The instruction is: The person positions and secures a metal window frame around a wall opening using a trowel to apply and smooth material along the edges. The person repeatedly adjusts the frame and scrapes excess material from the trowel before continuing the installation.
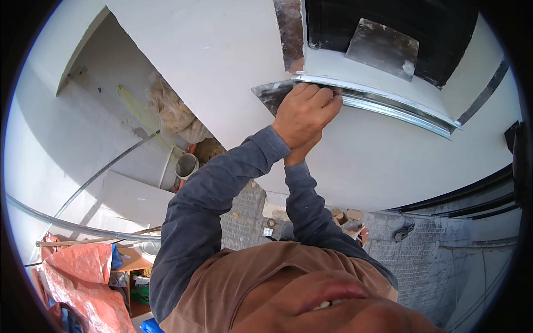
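My left hand (309,112) is closed in a fist at the left end of a shiny metal profile (397,112) along the window sill's edge. From under that fist a flat dark metal blade (272,94), smeared with white, sticks out to the left; its handle, if any, is hidden. My right hand (304,149) is just below and behind the left, wrists close together, and its fingers are out of sight. A second flat metal plate (383,49) with white smears stands tilted on the sill, beyond my hands.
A white wall panel (383,161) curves below the sill. Lower down are a bucket (187,165), a grey paved floor (408,266) and a coiled dark cable (403,232). At left, long metal rods (105,172) cross near a red sheet (83,277) over a shelf.
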Demonstrator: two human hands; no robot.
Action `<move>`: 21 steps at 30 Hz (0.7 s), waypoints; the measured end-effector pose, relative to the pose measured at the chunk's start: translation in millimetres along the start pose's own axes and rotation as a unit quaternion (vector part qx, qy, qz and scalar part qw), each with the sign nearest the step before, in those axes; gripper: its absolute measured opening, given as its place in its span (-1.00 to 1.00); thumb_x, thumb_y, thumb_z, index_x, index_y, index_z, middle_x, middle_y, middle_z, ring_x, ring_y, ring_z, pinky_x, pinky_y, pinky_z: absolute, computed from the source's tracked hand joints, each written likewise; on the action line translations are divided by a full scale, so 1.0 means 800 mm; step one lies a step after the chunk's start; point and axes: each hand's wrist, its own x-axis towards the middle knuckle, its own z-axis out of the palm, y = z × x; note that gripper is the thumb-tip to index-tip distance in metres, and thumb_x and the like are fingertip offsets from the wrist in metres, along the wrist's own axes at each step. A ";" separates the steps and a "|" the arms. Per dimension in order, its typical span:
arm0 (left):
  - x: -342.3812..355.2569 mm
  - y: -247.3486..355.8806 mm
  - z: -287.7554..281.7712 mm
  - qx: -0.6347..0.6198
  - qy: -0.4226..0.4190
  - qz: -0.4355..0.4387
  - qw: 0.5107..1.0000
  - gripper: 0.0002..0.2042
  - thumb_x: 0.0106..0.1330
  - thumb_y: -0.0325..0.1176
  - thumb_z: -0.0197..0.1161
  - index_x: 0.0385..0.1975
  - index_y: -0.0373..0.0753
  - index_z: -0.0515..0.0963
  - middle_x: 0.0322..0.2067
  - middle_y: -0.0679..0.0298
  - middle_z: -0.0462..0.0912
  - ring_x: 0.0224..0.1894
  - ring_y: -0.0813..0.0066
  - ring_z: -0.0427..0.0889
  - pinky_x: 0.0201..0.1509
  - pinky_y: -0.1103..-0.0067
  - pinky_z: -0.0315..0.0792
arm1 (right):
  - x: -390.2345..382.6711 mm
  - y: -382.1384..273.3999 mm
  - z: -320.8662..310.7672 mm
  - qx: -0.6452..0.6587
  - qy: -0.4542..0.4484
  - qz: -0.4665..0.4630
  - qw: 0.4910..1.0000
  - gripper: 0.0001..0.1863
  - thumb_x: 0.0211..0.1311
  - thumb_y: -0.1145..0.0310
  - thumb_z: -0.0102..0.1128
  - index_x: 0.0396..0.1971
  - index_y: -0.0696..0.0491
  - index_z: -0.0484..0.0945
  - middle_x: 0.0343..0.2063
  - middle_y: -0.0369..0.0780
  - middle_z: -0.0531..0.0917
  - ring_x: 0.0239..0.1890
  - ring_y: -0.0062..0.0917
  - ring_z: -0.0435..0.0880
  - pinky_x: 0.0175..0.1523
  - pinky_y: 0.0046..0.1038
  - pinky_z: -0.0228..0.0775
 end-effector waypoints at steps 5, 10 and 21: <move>-0.002 -0.001 -0.005 0.006 -0.006 0.004 1.000 -0.71 0.09 -0.51 0.29 -0.15 -0.15 0.68 -0.33 0.36 0.54 -0.26 0.37 0.59 -0.15 0.44 0.50 | -0.034 0.053 0.014 -0.190 -0.060 -0.038 0.979 -0.58 0.53 0.27 0.07 0.27 0.10 0.42 0.09 -0.23 0.60 0.16 -0.43 0.57 0.25 -0.44 0.39; -0.006 -0.009 -0.004 0.040 -0.011 0.025 0.999 -0.80 0.15 -0.42 0.28 -0.21 -0.24 0.62 -0.35 0.32 0.52 -0.26 0.41 0.56 -0.13 0.46 0.48 | -0.076 0.075 0.013 -0.177 -0.167 -0.148 0.959 -0.60 0.46 0.28 0.17 0.21 0.08 0.49 -0.10 -0.18 0.68 0.02 -0.39 0.65 0.08 -0.36 0.48; -0.094 0.037 -0.006 -0.084 0.026 0.059 0.994 -0.72 -0.04 -0.49 0.38 -0.25 -0.25 0.70 -0.28 0.28 0.64 -0.24 0.34 0.63 -0.23 0.44 0.57 | -0.134 0.092 -0.244 -0.227 -0.220 0.265 0.911 -0.82 0.33 0.44 0.20 -0.37 0.18 0.38 -0.63 -0.07 0.59 -0.61 -0.33 0.62 -0.48 -0.28 0.39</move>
